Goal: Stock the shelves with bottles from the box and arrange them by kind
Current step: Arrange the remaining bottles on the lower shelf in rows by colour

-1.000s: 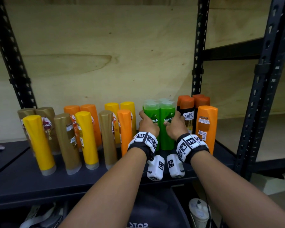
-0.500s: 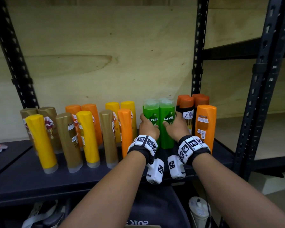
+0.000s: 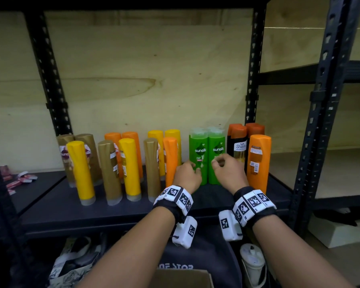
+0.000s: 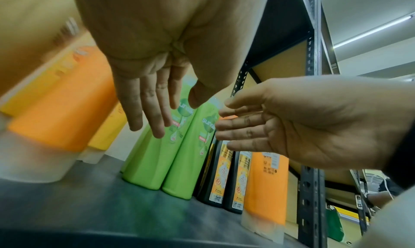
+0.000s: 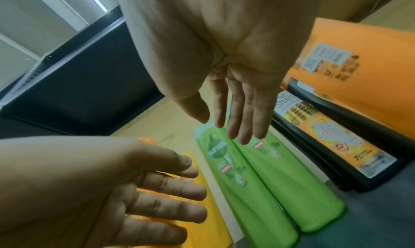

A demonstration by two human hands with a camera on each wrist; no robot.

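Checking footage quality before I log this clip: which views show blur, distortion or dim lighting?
Head view: sharp on the green bottles, shelf posts bowed by the wide lens, the area under the shelf dark. Left wrist view: orange bottle at left smeared, left hand clear. Right wrist view: right hand clear, barcode label soft.

Green bottles (image 3: pixel 207 156) read "sunsilk"; black bottle (image 3: pixel 239 147) reads "Safi Shayla".

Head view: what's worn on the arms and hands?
Bare forearms, no sleeves or gloves. Each wrist has a black strap ringed with white blocks printed with black square markers, plus a white camera box underneath: left wristband, right wristband.
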